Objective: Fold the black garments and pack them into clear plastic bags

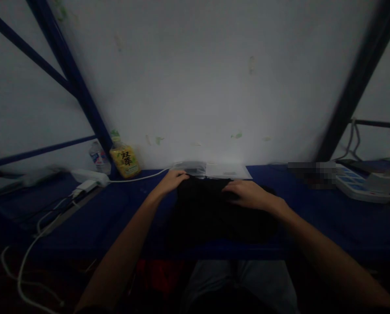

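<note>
A piece of black cloth [221,222], perhaps a garment, lies spread on the blue tabletop [123,218] right in front of me. Its folds are hard to make out in the dim light. My left hand [176,179] pinches the cloth at its far left corner. Across the upper right part of the cloth lies my right hand [249,194], its fingers bent and closed on the fabric, with the tips partly lost against the black.
Behind the cloth, an open book or papers [227,170] lie against the wall. On the left are a yellow bottle [125,161], a clear bottle [100,158] and a white power strip [90,176] with cables. A white panelled device [361,185] sits at right. Metal posts [83,96] flank the table.
</note>
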The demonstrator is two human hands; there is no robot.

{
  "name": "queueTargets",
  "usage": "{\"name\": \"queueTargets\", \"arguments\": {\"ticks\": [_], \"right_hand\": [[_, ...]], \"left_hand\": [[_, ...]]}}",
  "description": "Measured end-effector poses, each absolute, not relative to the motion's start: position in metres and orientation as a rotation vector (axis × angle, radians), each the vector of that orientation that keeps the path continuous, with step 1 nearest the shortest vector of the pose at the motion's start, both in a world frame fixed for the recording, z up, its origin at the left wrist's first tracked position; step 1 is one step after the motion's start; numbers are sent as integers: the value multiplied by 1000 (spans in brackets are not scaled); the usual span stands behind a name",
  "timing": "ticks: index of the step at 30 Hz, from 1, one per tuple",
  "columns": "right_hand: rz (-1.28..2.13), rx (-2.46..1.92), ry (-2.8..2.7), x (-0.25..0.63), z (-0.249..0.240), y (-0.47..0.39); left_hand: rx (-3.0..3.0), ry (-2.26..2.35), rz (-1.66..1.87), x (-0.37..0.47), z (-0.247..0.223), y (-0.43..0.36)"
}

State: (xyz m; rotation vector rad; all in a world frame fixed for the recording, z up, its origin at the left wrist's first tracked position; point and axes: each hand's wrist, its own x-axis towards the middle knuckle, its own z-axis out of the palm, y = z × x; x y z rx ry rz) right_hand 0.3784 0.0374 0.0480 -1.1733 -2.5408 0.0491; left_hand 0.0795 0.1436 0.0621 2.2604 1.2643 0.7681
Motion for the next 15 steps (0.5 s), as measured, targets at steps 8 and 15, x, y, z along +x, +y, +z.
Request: {"name": "queueTargets", "arguments": {"ticks": [8,15], "right_hand": [[-232,-1855,-2118,376,27,106],[105,-1697,-2417,421,12,105]], "left_hand": [[2371,1467,898,85,28,177],[2462,1555,678,72,9,165]]}}
